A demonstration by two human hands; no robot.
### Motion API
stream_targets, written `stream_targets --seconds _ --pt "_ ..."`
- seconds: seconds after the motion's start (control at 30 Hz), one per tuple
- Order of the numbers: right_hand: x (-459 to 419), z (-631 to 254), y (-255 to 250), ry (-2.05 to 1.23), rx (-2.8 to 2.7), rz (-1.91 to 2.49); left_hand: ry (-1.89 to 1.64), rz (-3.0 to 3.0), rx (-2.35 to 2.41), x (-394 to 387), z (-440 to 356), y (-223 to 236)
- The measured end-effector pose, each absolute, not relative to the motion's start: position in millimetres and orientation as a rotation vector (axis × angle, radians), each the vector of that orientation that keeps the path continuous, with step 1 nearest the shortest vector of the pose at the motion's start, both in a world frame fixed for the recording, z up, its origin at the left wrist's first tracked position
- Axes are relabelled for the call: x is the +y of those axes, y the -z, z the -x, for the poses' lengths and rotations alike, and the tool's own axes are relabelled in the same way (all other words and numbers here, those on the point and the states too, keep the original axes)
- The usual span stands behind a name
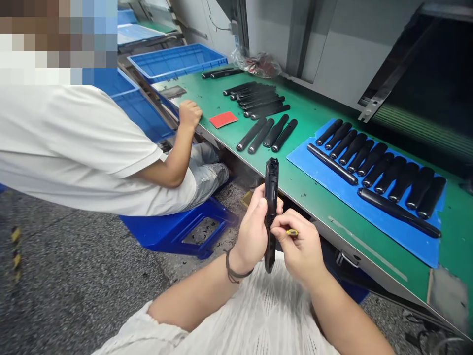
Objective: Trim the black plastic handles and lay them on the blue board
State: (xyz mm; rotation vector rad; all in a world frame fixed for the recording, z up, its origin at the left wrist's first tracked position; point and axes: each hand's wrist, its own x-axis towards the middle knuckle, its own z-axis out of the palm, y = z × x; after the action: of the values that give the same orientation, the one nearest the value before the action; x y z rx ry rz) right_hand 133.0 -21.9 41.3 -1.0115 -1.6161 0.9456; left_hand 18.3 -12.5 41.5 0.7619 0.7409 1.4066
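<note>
My left hand point(253, 231) is wrapped round a long black plastic handle part point(271, 187), held upright in front of my chest. My right hand point(301, 244) is closed in a pinch on a small yellow-tipped tool point(291, 232) whose tip touches the side of the black part. Both hands are below the near edge of the green table point(314, 182). On the table to the right lies a blue mat point(321, 172) with a row of several similar black handle parts point(380, 167).
A person in a white shirt point(74, 148) sits at the left on a blue stool point(173, 231), one hand point(189, 114) on the table edge. More black parts point(266, 133), a red card point(223, 119) and blue crates point(177, 60) lie farther along the table.
</note>
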Motion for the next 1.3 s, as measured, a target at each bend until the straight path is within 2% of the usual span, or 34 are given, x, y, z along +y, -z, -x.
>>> stream_targets --seconds 0.17,0.5,0.67,0.9,0.97,1.1,1.2,1.3 --pt "-31 -140 -32 -1.013 -1.393 1.104 -1.380 -0.651 0.719 -8 -17 -42" --pt "-56 -162 -6 -0.408 -2.071 0.722 -1.395 -0.194 0.733 14 -6 -46" --pt "-55 -160 -11 -0.549 -2.062 0.659 -1.288 -0.307 0.666 13 -1 -44" --pt "-19 -175 -23 -0.454 -1.954 1.245 -1.224 -0.634 0.825 6 19 -34" --pt "-4 -183 -34 -0.401 -2.030 1.243 -1.113 -0.795 0.903 1 21 -32" --pt "18 -200 -64 -0.051 -2.252 1.021 -1.043 -1.006 0.976 -10 18 -33" --pt "29 -206 -85 0.261 -2.335 1.031 -1.049 -1.099 1.011 -17 10 -36" --pt "35 -206 -99 0.387 -2.373 1.065 -1.026 -1.158 1.028 -21 3 -38"
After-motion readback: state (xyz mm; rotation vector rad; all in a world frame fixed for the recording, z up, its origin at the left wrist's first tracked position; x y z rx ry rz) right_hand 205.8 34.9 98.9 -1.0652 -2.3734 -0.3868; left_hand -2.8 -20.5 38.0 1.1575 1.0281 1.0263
